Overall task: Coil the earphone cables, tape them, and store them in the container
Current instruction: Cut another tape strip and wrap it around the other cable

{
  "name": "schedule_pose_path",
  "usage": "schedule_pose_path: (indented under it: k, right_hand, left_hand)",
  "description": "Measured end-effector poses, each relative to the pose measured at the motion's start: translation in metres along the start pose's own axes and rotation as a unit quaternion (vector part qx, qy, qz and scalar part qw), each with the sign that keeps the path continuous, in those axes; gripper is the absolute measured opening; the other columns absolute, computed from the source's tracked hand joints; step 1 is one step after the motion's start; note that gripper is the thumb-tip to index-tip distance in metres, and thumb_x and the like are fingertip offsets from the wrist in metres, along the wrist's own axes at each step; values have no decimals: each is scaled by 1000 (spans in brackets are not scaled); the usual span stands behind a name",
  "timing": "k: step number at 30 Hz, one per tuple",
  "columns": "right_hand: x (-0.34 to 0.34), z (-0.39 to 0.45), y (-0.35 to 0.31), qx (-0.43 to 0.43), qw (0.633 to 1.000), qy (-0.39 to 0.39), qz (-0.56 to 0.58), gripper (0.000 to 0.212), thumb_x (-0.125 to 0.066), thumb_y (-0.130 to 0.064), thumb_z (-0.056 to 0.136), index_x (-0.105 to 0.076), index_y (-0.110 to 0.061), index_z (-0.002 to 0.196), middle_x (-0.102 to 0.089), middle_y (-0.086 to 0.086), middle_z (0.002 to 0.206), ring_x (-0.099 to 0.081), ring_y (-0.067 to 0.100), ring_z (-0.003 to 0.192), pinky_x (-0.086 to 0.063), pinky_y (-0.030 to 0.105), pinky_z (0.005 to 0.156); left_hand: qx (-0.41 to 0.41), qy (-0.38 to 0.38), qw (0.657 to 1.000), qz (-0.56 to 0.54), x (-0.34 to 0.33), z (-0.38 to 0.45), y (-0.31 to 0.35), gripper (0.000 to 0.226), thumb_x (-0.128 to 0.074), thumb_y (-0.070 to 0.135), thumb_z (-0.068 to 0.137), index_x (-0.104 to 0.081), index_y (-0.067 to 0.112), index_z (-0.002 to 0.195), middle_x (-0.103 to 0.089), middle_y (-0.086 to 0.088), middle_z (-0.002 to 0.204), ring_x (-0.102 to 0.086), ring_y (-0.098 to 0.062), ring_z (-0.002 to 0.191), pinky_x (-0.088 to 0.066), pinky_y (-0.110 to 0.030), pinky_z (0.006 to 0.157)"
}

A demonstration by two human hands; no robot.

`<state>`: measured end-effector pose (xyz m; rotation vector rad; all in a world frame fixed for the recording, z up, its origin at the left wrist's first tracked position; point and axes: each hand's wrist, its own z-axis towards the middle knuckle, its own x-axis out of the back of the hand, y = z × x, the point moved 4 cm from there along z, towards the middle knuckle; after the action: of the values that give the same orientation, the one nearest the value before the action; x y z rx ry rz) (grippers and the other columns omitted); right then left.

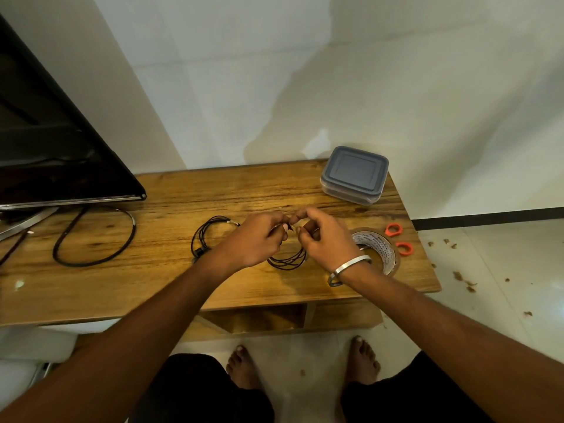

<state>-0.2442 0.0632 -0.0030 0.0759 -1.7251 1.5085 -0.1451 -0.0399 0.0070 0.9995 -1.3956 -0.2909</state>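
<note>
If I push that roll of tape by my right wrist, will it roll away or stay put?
The tape roll seems to lie flat on the wooden table, so it would likely slide rather than roll. It looks thick and fairly full, so probably heavy enough to stay put. The scissors close beside it might get nudged.

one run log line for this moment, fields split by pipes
step: coiling | left hand: pinches black cable | right hand: pinches same cable | second cable: coiled on table | container: lid on | tape roll: beside right wrist
</note>
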Motion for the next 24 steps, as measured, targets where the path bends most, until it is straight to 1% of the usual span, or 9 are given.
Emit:
schedule_pose_path:
  k: [2, 4, 7, 10, 14, 16, 19, 21, 24]
  right_hand:
    - [0, 0, 1, 5, 1000, 5, -6, 20, -56, -14, 88, -60, -30, 98, -51, -11, 58, -45, 15, 61, -34, 28, 70]
    - [1, 0, 2, 11, 1000, 11, -7, 22, -56, -11, 87, -62, -29, 98, -48, -13, 55, -43, 10, 58, -33, 27, 70]
    - [1, 0, 1, 16, 1000, 13, -10, 26, -55, -10, 87, -63, -30, 101, -49, -14, 56, -43, 6, 57, -33, 26, 70]
    - [-1, 0, 3, 4, 1000, 10, 7, 30, -55, -11, 88, -58, -30, 110, -56, -9, 64, -51, 14, 64, -39, 27, 66]
    - [1, 1, 3, -11, 999, 14, 33, 17, -57, -14, 87, -54, -22, 103, -62, 7, 71, -56, 18, 63, -42, 28, 62]
    - [1, 2, 2, -8, 999, 10, 35, 9, -57, -19, 89, -56, -20, 98, -61, 6, 65, -53, 14, 54, -42, 24, 54]
    - [0, 3, 3, -3, 1000, 8, 16, 10, -60, -26, 88, -57, -20, 96, -56, -5, 59, -47, 4, 49, -34, 12, 46]
    - [-2, 5, 5, -3, 1000, 7, 0, 12, -62, -28, 87, -57, -22, 96, -56, -9, 62, -51, 4, 56, -36, 15, 52]
    - [-4, 6, 10, -7, 1000, 10, -10, 12, -64, -30, 85, -57, -26, 94, -58, -10, 68, -56, 15, 71, -44, 28, 65]
  left_hand:
    - [8, 2, 1000, -18, 0, -1, 0, 21, -43, 18, 101, -61, 23, 112, -60, 11, 80, -63, -16, 73, -52, -34, 67]
    - [11, 8, 999, -40, 1, -2, -1, 30, -44, 17, 101, -57, 25, 127, -61, 10, 81, -62, -12, 71, -51, -29, 65]
    - [8, 17, 998, -59, 0, -2, -3, 36, -46, 18, 101, -50, 24, 137, -63, 2, 83, -60, -7, 68, -49, -23, 62]
    - [10, 26, 997, -74, 0, -1, -5, 41, -47, 18, 101, -45, 19, 141, -62, 0, 84, -60, -8, 68, -50, -24, 63]
    - [6, 26, 998, -59, 0, -2, -5, 42, -48, 18, 100, -44, 20, 142, -60, 6, 85, -61, -9, 67, -52, -27, 64]
    - [3, 25, 998, -56, -1, -3, -4, 42, -48, 19, 100, -44, 21, 142, -60, 7, 86, -61, -9, 67, -52, -28, 64]
    - [-5, 25, 998, -58, 0, -4, -2, 41, -48, 19, 100, -45, 22, 141, -60, 6, 88, -61, -8, 68, -54, -31, 66]
    - [-7, 24, 998, -60, 0, -4, -1, 41, -48, 20, 101, -44, 22, 141, -60, 7, 89, -61, -7, 68, -54, -31, 65]
    - [-5, 20, 998, -60, 0, -4, -1, 42, -47, 19, 101, -43, 21, 142, -59, 9, 89, -61, -5, 67, -53, -27, 64]
